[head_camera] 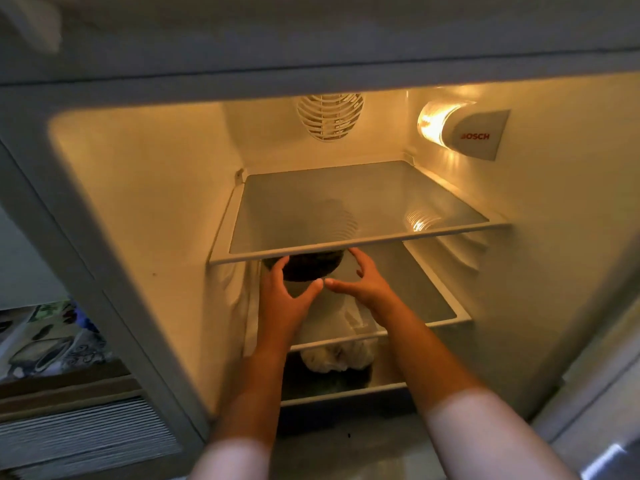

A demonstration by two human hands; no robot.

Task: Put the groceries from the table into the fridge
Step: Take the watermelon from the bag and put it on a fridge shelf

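Observation:
The fridge stands open in front of me, lit inside. A dark round bowl [310, 268] sits on the second glass shelf [433, 306], partly hidden under the front rim of the top shelf [346, 242]. My left hand [287, 299] is spread at the bowl's left side, its fingertips touching the edge. My right hand [363, 285] is spread at the bowl's right side, a small gap from it. The two thumbs almost meet in front of the bowl. Neither hand closes around it.
The top shelf carries nothing. A white plastic bag [332, 358] lies on a lower shelf under my forearms. A vent [329, 116] and a lamp [436, 123] are on the back and right walls. A patterned rug [52, 344] shows at left.

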